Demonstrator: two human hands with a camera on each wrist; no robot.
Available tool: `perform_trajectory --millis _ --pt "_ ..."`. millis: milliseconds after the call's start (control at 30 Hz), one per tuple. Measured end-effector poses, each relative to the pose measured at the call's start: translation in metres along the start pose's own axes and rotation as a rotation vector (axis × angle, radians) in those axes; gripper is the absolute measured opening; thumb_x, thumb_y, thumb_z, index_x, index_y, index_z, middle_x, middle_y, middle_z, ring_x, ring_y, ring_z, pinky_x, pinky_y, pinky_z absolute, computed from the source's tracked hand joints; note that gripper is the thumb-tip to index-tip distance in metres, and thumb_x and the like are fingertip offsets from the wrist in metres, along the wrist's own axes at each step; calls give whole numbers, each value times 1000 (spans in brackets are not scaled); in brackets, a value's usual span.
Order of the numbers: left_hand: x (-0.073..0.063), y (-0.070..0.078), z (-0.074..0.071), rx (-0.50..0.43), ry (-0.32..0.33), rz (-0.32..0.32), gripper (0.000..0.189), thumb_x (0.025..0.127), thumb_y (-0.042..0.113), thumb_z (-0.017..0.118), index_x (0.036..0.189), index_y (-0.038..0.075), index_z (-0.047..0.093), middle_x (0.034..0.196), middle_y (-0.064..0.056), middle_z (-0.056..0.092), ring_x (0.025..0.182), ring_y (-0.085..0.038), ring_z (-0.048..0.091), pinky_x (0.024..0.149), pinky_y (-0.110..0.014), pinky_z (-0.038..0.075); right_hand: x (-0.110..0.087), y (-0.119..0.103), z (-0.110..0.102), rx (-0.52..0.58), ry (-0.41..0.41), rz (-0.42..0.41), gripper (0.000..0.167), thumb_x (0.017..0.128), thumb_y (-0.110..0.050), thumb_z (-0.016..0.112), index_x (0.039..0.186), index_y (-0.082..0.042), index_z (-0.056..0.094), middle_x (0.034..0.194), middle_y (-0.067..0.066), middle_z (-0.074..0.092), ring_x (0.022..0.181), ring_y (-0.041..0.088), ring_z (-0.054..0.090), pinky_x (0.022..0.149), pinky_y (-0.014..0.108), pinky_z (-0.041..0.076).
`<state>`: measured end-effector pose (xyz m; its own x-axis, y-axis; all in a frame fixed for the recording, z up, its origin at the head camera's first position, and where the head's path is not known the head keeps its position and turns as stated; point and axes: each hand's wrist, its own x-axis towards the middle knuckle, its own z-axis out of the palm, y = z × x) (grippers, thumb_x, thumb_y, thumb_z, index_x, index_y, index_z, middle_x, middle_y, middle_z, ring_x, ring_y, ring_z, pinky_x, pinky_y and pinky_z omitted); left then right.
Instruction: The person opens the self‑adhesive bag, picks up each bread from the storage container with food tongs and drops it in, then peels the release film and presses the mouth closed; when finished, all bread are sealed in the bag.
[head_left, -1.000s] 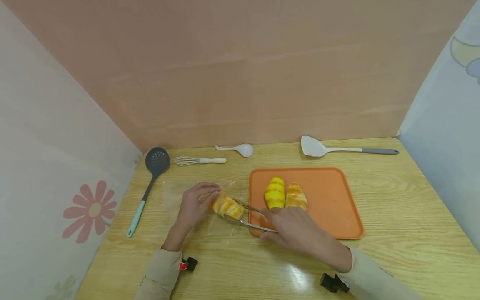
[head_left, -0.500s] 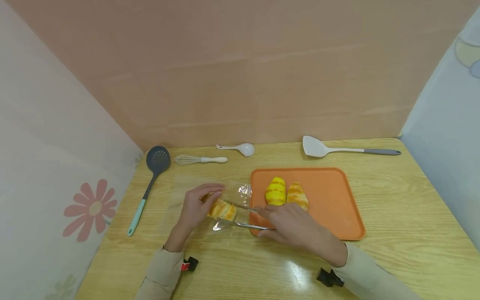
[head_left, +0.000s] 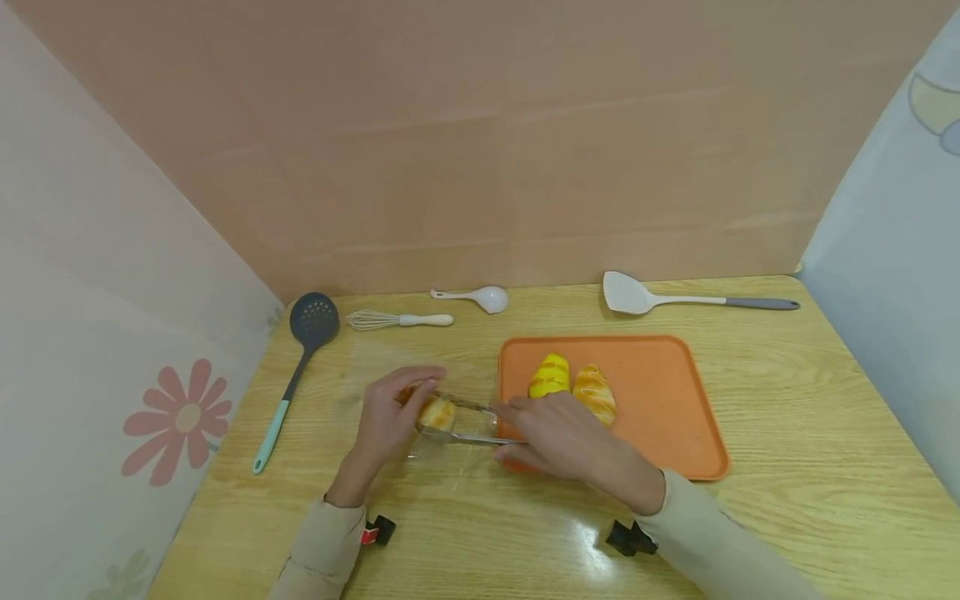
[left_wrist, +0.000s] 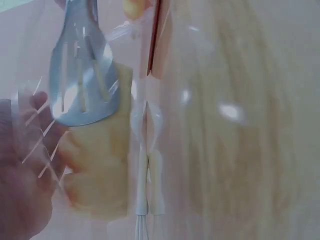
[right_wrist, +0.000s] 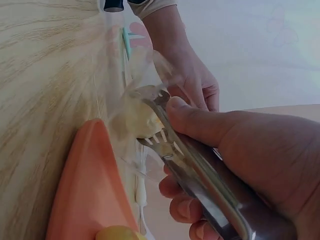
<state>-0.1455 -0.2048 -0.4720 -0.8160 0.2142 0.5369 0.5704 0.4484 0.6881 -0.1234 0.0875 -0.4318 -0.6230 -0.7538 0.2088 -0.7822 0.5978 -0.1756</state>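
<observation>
One golden striped bread roll (head_left: 437, 414) lies between the slotted heads of a pair of metal tongs (head_left: 472, 439), within a clear plastic bag (head_left: 477, 422) on the wood-grain table (head_left: 810, 433); the left hand covers part of it in the head view, and I cannot tell whether both tong heads touch it. The left hand (head_left: 392, 414) pinches the bag's film between thumb and fingers, just beside the roll; the right hand (head_left: 562, 435) grips the tongs, thumb along one arm and fingers curled round the other, over the left edge of an orange tray (head_left: 656, 404). On that tray a bright yellow bread roll (head_left: 550, 375) and a golden-brown bread roll (head_left: 595, 392) lie side by side, both partly hidden by the right hand. Along the back of the table are a whisk (head_left: 397, 320), a small white ladle (head_left: 486, 299) and a white turner (head_left: 630, 293) with a grey grip; a dark skimmer (head_left: 314, 321) with a mint-green handle end lies at the far left; beige sleeves (head_left: 326, 542) cover both forearms.
</observation>
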Motion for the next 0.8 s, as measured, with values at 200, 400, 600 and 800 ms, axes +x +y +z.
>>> perform_trajectory --millis 200,400,600,800 --pt "3 3 -2 -2 56 53 24 97 -10 78 116 3 84 114 -12 84 102 -31 82 98 -18 59 2 -2 0 26 -69 33 53 100 -47 83 135 -8 78 90 -2 71 60 3 48 47 21 34" --pt "1 4 1 9 32 45 22 97 -8 79 115 4 85 114 -10 84 100 -31 81 88 -13 57 3 -3 3 -13 -8 3 55 97 -49 85 133 -8 77 82 -5 64 56 4 45 46 22 32" --pt "1 7 6 34 31 82 23 96 -9 80 114 4 85 113 -10 84 102 -31 81 91 -15 59 8 -7 11 6 4 5 56 97 -49 85 134 -7 76 97 -3 74 60 8 54 48 23 40" --pt "1 9 7 67 67 87 23 94 -8 82 113 6 85 112 -7 85 102 -30 82 95 -21 61 11 -10 19 -24 -50 21 56 98 -52 84 134 -9 77 95 -1 73 56 6 42 45 23 34"
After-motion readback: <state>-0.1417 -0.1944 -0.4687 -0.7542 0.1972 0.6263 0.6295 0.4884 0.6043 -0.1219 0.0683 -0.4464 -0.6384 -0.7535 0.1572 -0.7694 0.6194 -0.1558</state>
